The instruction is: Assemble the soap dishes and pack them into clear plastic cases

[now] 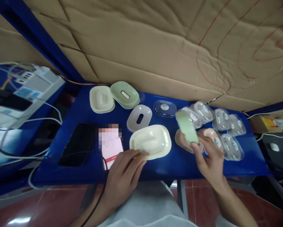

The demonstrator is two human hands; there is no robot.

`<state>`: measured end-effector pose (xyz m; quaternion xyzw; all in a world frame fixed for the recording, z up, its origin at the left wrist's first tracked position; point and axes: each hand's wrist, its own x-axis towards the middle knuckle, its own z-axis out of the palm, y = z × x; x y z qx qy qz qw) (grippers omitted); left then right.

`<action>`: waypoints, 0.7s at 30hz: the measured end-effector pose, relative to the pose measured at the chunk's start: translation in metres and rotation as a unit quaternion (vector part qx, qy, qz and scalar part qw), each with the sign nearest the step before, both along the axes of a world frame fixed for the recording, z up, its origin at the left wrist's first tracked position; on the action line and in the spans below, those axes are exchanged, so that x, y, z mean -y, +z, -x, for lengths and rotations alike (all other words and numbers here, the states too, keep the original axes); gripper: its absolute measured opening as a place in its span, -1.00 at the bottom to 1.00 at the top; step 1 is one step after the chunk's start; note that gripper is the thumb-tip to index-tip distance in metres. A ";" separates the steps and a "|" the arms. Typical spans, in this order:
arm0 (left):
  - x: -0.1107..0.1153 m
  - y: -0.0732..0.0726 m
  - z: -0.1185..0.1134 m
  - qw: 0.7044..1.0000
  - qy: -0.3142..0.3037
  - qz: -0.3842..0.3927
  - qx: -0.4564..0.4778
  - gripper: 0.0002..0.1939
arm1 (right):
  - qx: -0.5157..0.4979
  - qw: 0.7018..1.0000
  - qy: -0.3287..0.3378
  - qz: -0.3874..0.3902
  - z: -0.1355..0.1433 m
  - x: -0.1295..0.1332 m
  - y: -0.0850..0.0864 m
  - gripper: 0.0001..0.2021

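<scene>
My left hand [126, 176] has its fingers closed on the near edge of a cream plastic soap dish [155, 142] with a raised middle. In my right hand [208, 157] a pale green flat piece [188, 126], blurred, is pinched between thumb and fingers. It is held above a pink dish [182, 143], partly hiding it. Behind the cream dish lies a whitish dish [132, 121] with an oval slot. Farther back are a green dish [119, 90] and another cream dish [102, 108], side by side. A clear lid [157, 108] with a round label lies beyond.
Several clear-lidded dishes [221, 119] with round labels cover the right of the blue table [84, 176]. A lit phone [111, 151] and a dark tablet-like slab [76, 145] lie left. Cables and a power strip [47, 88] are at far left; cardboard [143, 47] stands behind.
</scene>
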<state>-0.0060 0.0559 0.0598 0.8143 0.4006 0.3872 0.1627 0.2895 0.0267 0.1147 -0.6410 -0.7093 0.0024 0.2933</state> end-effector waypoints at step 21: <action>0.014 -0.043 0.003 0.982 -0.068 -0.005 -0.176 -0.68 | 0.126 0.956 0.247 0.090 0.055 0.026 -0.068 -0.41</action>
